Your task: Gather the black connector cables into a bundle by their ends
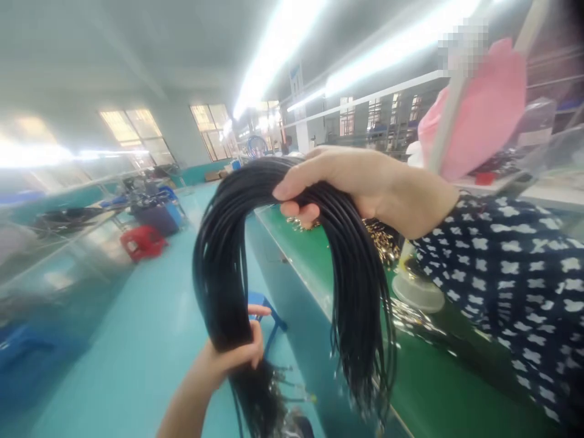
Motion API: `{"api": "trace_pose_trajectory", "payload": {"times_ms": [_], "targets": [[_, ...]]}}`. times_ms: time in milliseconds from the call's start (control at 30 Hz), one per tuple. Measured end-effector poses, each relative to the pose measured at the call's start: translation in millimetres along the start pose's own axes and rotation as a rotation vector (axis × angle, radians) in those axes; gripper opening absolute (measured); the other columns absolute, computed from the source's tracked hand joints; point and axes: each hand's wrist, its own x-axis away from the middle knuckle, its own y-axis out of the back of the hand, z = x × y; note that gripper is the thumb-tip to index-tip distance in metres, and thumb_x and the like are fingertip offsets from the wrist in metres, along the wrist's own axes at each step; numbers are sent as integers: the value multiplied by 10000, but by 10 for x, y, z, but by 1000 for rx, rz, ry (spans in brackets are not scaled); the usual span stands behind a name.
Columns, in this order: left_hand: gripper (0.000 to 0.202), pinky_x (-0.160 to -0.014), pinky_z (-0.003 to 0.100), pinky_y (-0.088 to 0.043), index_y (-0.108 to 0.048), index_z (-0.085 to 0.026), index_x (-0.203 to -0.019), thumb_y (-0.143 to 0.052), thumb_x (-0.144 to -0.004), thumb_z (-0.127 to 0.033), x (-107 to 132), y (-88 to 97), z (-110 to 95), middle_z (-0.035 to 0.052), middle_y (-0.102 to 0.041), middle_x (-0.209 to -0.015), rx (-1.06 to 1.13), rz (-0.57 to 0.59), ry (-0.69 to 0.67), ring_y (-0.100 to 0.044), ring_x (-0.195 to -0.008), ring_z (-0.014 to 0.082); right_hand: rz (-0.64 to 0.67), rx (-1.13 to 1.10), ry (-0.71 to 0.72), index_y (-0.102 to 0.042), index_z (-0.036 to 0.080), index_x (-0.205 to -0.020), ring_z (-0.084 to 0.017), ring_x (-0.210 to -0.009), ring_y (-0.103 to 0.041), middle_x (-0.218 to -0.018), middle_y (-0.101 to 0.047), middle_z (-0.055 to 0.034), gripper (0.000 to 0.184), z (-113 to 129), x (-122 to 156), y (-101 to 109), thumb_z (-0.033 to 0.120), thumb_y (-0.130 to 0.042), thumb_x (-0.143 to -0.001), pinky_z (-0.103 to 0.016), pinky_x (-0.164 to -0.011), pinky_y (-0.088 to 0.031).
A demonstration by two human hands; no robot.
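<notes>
Bundle: a thick hank of black cords (219,255), bent into an arch in the air over the aisle, just left of the green bench (424,377), with both legs hanging down.
Right hand: my right hand (351,182) sits at the top of the arch, fingers curled under the cords and thumb laid over them, closed on the hank.
Left hand: my left hand (239,353) is wrapped tight round the left leg low down, just above the loose ends (269,389).
Arm pose: my right forearm comes in from the right in a spotted sleeve (511,274), raised high with the wrist about level. My left forearm rises from below, wrist bent upward.
Free strands: the free strands (365,328) of the right leg hang ungripped and splay out near the bench edge.
Risk: I judge those strands could slide off over my right fingers, since only the arch is pinched.
Second risk: they could also snag on the small metal parts (383,237) lying on the bench, or the loose ends could tangle.
</notes>
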Motion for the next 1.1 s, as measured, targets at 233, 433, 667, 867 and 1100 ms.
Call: {"api": "trace_pose_trajectory", "payload": {"times_ms": [233,433,667,867,1100], "targets": [[366,-446,261,-299,-596,-146,-970,-723,-651,-272,-1146,1329,105,-33,-470,-515,82,116,246,-424,-398,97,-274,-276,-151,-535,112,-684,-50,-469,-471,-641,-554,-17,121,-759,-1287,712,127,-598,-786,-183,-469,-483],[358,-439,249,-301,-601,-139,-964,-712,-639,-238,-2228,2041,327,-28,-496,-534,141,262,357,-427,-405,88,-399,-379,-242,-532,117,-669,-58,-454,-484,-604,-568,-6,130,-1282,-2090,1375,133,-634,-749,-195,-483,-474],[358,-458,242,-329,-573,-134,-943,-675,-619,-245,-4008,2362,639,-41,-476,-533,56,281,443,-423,-414,84,-556,-55,-301,-546,130,-730,-75,-488,-514,-661,-614,-25,88,-2024,-2983,3066,180,-590,-787,-211,-542,-518],[283,-502,282,-416,-541,-150,-860,-602,-609,-267,-5717,2337,1428,-35,-468,-527,-469,93,495,-493,-450,139,-958,278,-419,-648,99,-899,-219,-945,-622,-1020,-666,-121,237,-3221,-3369,4347,140,-674,-667,-340,-918,-473],[375,-729,395,-468,-446,-176,-931,-615,-599,-136,-6361,2576,2248,30,-546,-654,-919,-101,526,-637,-789,307,-1404,442,-836,-552,70,-1202,-298,-1258,-427,-1295,-503,-202,550,-4666,-2413,3698,355,-593,-734,-428,-1076,-301]]}}
